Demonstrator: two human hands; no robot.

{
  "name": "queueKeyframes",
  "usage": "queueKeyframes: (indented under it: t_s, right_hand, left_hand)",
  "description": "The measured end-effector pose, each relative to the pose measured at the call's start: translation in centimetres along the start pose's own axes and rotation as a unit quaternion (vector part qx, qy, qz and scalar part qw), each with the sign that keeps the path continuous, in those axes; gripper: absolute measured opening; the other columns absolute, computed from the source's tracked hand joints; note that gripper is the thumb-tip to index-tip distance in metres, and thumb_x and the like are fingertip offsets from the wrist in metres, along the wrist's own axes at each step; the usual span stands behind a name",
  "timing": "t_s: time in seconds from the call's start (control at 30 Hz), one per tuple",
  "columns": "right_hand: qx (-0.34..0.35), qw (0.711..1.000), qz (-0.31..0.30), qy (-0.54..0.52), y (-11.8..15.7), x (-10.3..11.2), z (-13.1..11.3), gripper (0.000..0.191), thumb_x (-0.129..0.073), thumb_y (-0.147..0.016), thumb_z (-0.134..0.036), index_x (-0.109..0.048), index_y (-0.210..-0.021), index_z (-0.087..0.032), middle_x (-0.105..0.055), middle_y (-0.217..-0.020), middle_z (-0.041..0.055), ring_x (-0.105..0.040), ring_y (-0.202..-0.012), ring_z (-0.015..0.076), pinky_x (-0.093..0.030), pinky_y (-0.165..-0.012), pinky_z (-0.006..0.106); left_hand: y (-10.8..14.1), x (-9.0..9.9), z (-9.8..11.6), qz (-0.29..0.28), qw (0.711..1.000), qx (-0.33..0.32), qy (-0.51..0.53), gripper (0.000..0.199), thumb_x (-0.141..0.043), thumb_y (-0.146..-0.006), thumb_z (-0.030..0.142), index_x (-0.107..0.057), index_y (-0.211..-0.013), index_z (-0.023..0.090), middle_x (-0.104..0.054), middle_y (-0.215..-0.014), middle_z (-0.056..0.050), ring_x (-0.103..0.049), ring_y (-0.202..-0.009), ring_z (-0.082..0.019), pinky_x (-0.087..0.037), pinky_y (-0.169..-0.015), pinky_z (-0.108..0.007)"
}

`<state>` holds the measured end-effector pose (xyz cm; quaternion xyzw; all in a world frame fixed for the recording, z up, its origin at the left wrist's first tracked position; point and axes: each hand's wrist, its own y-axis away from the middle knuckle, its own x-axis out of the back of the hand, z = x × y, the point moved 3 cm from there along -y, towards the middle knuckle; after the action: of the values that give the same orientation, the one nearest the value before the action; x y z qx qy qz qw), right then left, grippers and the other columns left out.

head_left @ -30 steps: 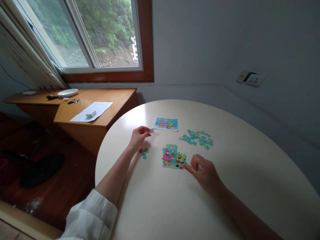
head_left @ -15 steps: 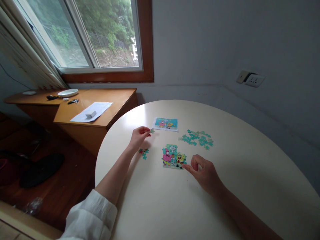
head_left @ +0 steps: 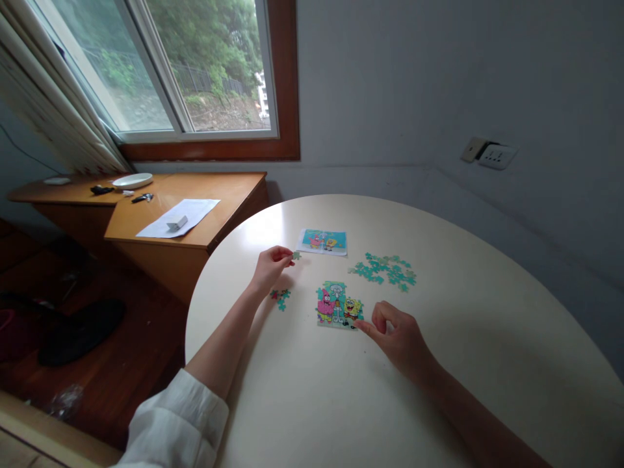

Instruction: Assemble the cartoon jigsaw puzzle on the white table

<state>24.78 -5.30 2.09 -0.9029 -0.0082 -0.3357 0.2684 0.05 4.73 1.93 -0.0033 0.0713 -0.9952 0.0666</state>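
Observation:
My left hand (head_left: 271, 268) is closed in a pinch on a small pale green jigsaw piece (head_left: 297, 255), held by the fingertips just in front of the picture card. A partly joined jigsaw puzzle (head_left: 336, 305) with a pink, a pale and a yellow cartoon figure lies on the table between my hands. At its lower right corner rests the outstretched digit of my right hand (head_left: 402, 338); the other fingers are curled, apart from it, with nothing visible in them. Left of the puzzle, below my left hand, is a small cluster of loose pieces (head_left: 281, 299), some with red.
A picture card (head_left: 323, 242) showing the same figures lies behind the puzzle. Several loose green pieces (head_left: 385, 270) are spread to the right on the round white table (head_left: 439, 260). A wooden desk (head_left: 234, 195) with paper and a white plate (head_left: 132, 181) stands at the left.

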Motion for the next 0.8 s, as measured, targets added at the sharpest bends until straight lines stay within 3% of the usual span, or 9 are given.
queueKeyframes:
  t_s: [0.8]
  right_hand:
    - [0.015,1.000,0.005,-0.018,0.03,0.09,-0.09,0.049,-0.060,-0.072,-0.044,-0.021,-0.051,-0.021,-0.033,-0.048,-0.0059,-0.032,-0.043,0.0079,-0.030,-0.043,0.022]
  left_hand:
    - [0.13,-0.04,0.23,-0.002,1.000,0.004,-0.002,0.011,-0.064,-0.060,0.020,-0.060,-0.066,0.013,-0.062,-0.063,-0.002,-0.059,-0.057,-0.012,-0.046,-0.063,-0.028]
